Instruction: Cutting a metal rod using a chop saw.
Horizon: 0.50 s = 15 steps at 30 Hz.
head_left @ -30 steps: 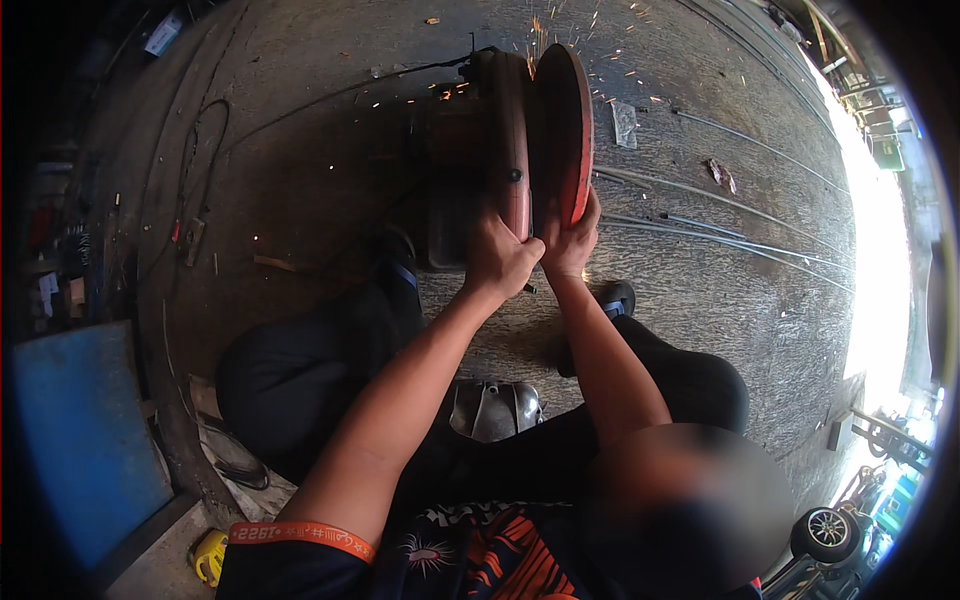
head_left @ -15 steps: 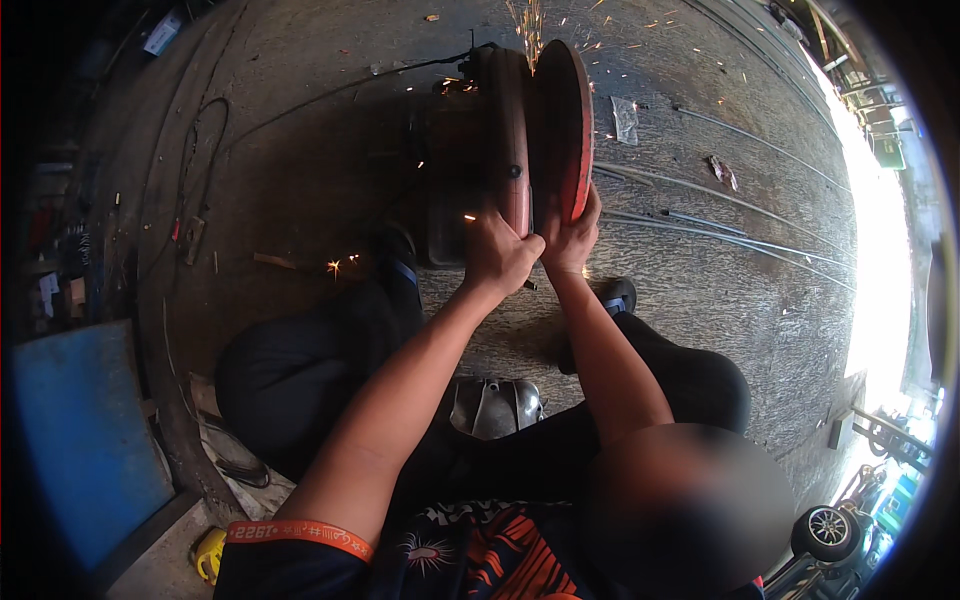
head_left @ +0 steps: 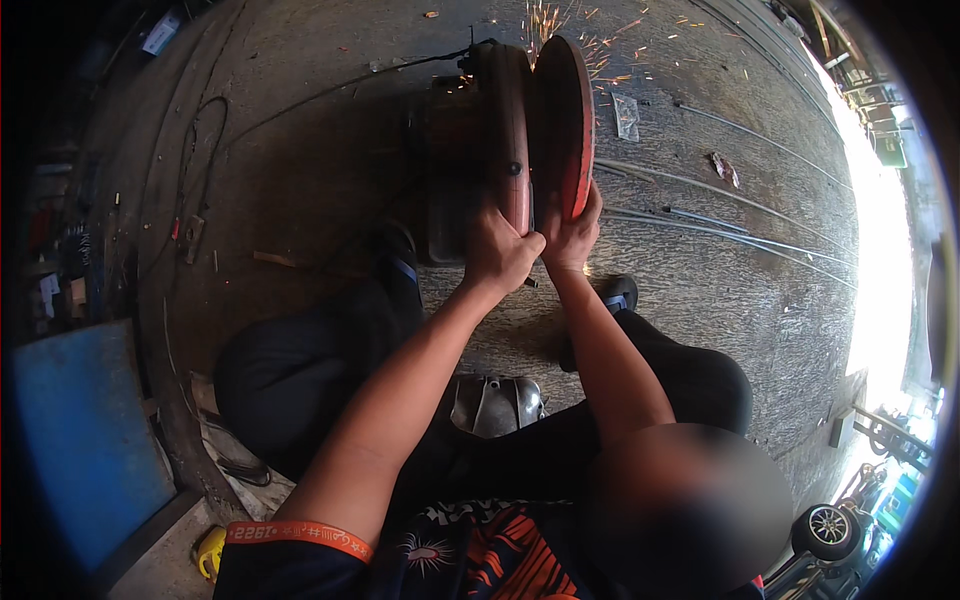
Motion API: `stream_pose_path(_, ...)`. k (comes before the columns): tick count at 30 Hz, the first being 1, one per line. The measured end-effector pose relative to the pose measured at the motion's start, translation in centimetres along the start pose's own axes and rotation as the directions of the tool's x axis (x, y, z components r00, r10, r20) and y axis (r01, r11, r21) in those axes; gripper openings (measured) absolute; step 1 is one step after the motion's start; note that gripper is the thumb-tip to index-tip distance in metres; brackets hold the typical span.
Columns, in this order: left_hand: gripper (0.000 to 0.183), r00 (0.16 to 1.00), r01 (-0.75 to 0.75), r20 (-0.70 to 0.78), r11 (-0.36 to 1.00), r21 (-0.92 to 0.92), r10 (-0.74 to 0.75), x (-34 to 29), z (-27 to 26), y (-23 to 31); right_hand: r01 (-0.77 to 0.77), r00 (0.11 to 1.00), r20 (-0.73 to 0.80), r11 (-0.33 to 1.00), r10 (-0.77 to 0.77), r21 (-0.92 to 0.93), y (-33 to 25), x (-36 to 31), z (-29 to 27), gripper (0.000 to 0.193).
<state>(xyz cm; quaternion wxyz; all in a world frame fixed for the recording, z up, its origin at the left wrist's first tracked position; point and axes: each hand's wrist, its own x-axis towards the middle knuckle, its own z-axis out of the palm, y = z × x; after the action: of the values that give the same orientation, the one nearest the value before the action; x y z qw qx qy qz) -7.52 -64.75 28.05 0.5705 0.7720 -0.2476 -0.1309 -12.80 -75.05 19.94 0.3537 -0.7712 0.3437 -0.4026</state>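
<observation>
A large round disc (head_left: 577, 170) with a red rim stands on edge at upper centre, tilted slightly. My right hand (head_left: 573, 238) is closed on its lower edge. Just left of it stands a reddish curved band (head_left: 514, 165) with a small dark hole, part of a dark machine (head_left: 450, 150). The lower end of this band is wrapped by my left hand (head_left: 497, 248), its thumb touching my right hand. Some fingers are hidden. Orange sparks (head_left: 543, 25) fly from the top of the gap between disc and band; the contact point is hidden.
A dark ribbed metal housing (head_left: 495, 405) lies between my legs. Long thin rods (head_left: 730, 232) lie to the right. A black cable (head_left: 340, 90) runs left from the machine. A blue panel (head_left: 90, 410) stands at left, a yellow object (head_left: 210, 553) below it.
The sparks at the top spread wider to the right. Those over the machine's body and near my left foot are gone. Both hands and the disc keep nearly the same place.
</observation>
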Motion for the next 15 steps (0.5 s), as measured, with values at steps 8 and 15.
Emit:
stream_pose_path(8,0.055,0.999,0.021,0.025,0.999,-0.037,-0.020,-0.08,-0.15,0.40,0.000,1.000,-0.016,1.000,0.000,-0.012,-0.03,-0.05,-0.04,0.055)
stream_pose_path(15,0.054,0.999,0.044,0.008,0.999,-0.021,-0.044,-0.02,-0.07,0.17,0.008,1.000,-0.021,1.000,-0.008,-0.013,-0.12,-0.02,0.05,0.055)
